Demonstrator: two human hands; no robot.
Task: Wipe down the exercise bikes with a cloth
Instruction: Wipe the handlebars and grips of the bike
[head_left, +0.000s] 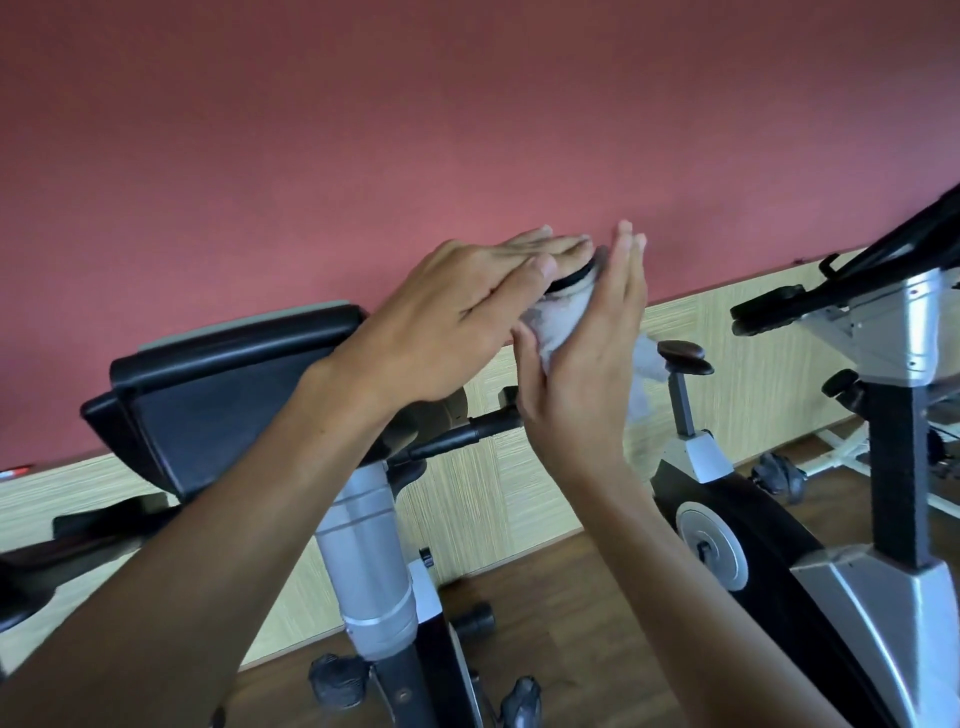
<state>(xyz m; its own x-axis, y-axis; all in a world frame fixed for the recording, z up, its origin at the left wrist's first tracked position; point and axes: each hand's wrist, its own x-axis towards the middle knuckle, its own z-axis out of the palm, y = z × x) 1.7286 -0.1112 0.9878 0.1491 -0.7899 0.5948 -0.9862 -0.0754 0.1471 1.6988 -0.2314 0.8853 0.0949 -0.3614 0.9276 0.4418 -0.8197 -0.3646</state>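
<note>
A person's 2 hands meet at the handlebar end of an exercise bike (363, 525) standing against a red wall (467, 104). The left hand (457, 322) lies flat, fingers straight, on top of a dark round cap (576, 278). The right hand (582, 374), fingers extended upward, presses a white cloth (558, 325) against the part just below that cap; a loose tail of cloth hangs to the right of the palm. Soft, light and limp, the cloth looks best bunched in the palm. A second bike (883, 415) stands to the right.
</note>
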